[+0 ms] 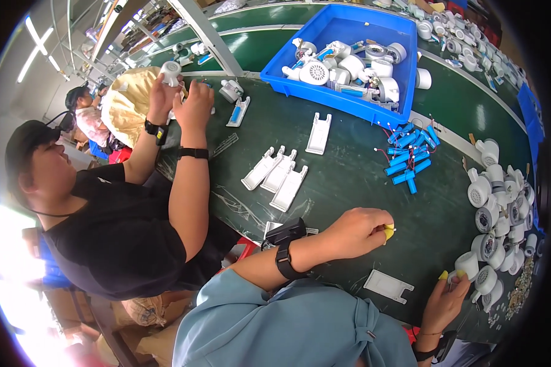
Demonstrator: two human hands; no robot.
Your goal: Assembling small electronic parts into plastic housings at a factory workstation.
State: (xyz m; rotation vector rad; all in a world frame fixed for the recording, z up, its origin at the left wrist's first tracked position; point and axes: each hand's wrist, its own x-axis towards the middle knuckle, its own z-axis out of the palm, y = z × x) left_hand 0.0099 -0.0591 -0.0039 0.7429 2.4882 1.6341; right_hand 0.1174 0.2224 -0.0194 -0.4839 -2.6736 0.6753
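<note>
**On the green bench: both hands working small parts**

At the near edge of the dark green work surface (349,165), the left hand (358,231) is curling into a loose fist, with a small yellow piece (389,232) pinched at its fingertips just above the mat. A black wrist strap (284,260) is sitting on that forearm. The right hand (445,300) is closing around a white round housing (468,264) at the bench's lower right, with a yellow fingertip cover (443,275) showing beside it; how firmly it is gripping cannot be told.

Between the two hands, a flat white plastic plate (388,285) is lying on the mat, apart from both. Just right of the right hand, a heap of white cylindrical housings (499,214) is crowding the bench edge, with grilled round faces showing. Farther out, a loose bundle of blue cylindrical cells (410,156) with thin wires is lying well clear of the hands. Three white slotted brackets (275,174) are lying side by side near the bench middle, and a fourth bracket (318,133) is lying beyond them. A blue plastic bin (349,30) is holding more white moulded parts at the far side.

To the left, a co-worker in a black shirt (104,232) is holding a white part (170,71) up in both hands.
</note>
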